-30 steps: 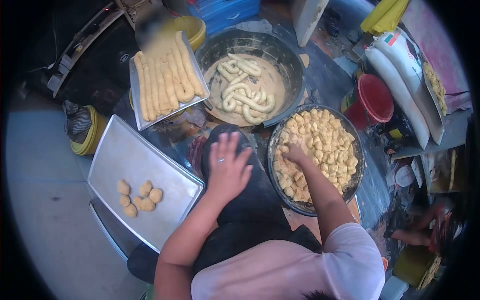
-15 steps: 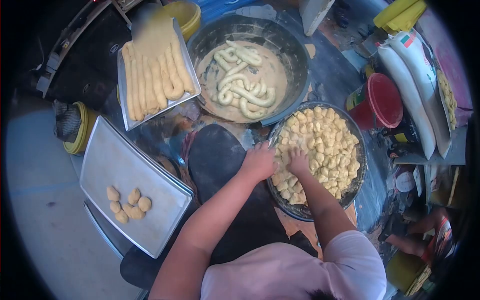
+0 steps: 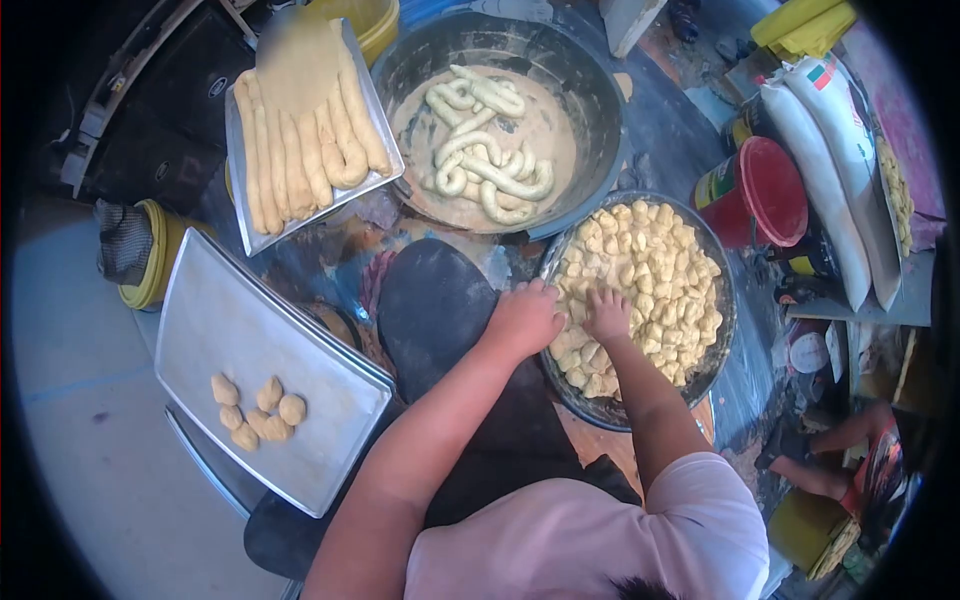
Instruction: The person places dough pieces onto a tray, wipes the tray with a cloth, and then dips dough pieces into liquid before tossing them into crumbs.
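Note:
A round dark tub point(image 3: 728, 345) holds many floured dough pieces point(image 3: 665, 290). My right hand point(image 3: 607, 315) lies on the pieces at the tub's left side, its fingers stretched and slightly apart. At the left rim is my left hand point(image 3: 527, 320), back upward, with its fingers reaching over the edge and loosely bent; no dough shows in it. What lies under both palms is hidden. To my left, a metal tray point(image 3: 290, 350) carries several rounded dough balls point(image 3: 270, 397).
A large dark basin point(image 3: 590, 120) holds thick, coiled dough ropes point(image 3: 495, 170). Long dough strips point(image 3: 295, 160) lie on another tray at upper left. A red bucket point(image 3: 770, 200) and white sacks point(image 3: 825, 170) stand right. Another person's leg point(image 3: 820, 465) shows at lower right.
My right hand has shifted slightly right over the dough pieces. My left hand has moved little at the rim. The whole view has shifted slightly.

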